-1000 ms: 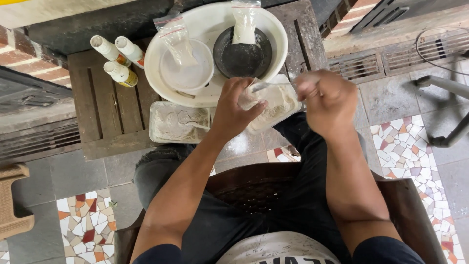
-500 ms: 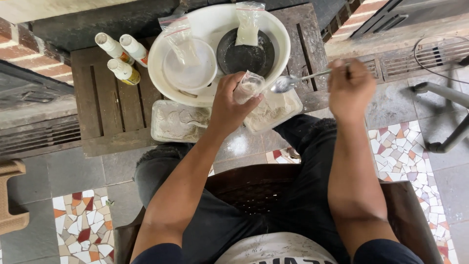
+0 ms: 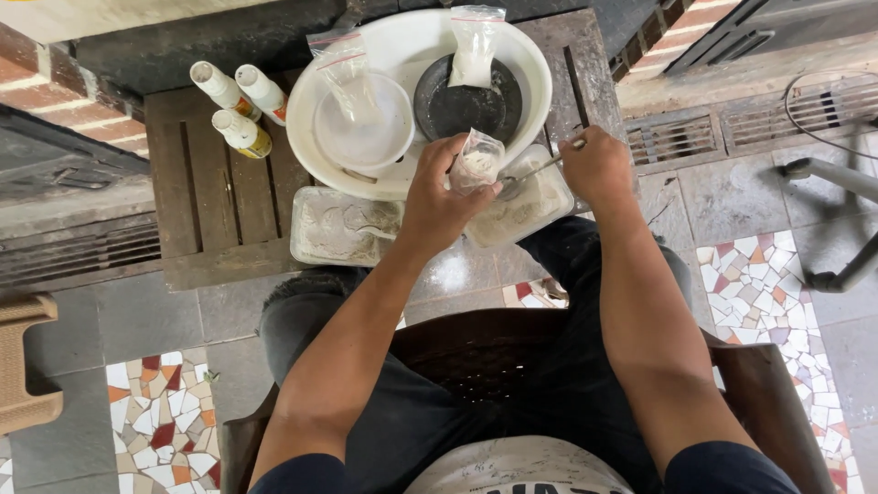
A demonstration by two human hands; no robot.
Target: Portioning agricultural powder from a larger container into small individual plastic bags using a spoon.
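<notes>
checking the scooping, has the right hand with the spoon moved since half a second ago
Yes. The right hand came down and inward, from beside the white basin's rim, dipping the spoon into the powder tray.

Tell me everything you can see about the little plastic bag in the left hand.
The small plastic bag is clear and thin, with pale powder inside. The left hand pinches it upright from the side, fingers curled round it, mouth facing up and apparently open. It hangs above the clear tray of powder, at the white basin's rim. The right hand holds a metal spoon whose bowl sits just beside the bag's lower edge.
</notes>
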